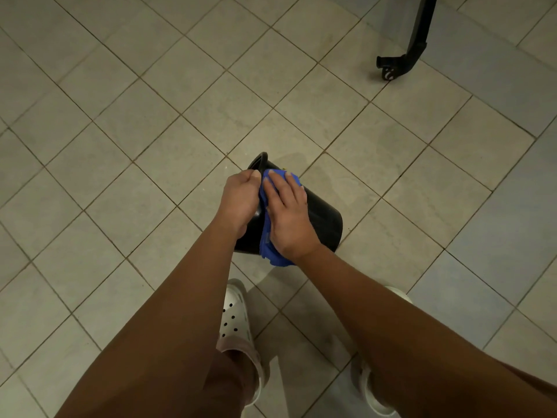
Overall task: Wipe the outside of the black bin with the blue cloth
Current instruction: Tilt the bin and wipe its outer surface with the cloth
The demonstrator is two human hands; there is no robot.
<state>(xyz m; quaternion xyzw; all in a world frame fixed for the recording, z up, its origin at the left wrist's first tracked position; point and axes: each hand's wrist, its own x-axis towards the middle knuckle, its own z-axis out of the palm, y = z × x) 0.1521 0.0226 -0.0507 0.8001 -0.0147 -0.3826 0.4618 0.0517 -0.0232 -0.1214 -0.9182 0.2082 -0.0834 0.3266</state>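
The black bin [324, 217] is tipped over in the middle of the head view, its rim to the left and its base to the right, held above the tiled floor. My left hand [239, 200] grips the rim of the bin. My right hand [286, 212] lies flat on the blue cloth [271, 251] and presses it against the bin's outer wall. Most of the cloth is hidden under that hand; its edges show near the fingertips and below the wrist.
Beige floor tiles [135, 131] spread all around. A black furniture leg with a foot [404, 60] stands at the upper right. My two white clogs [236, 321] are directly below the bin.
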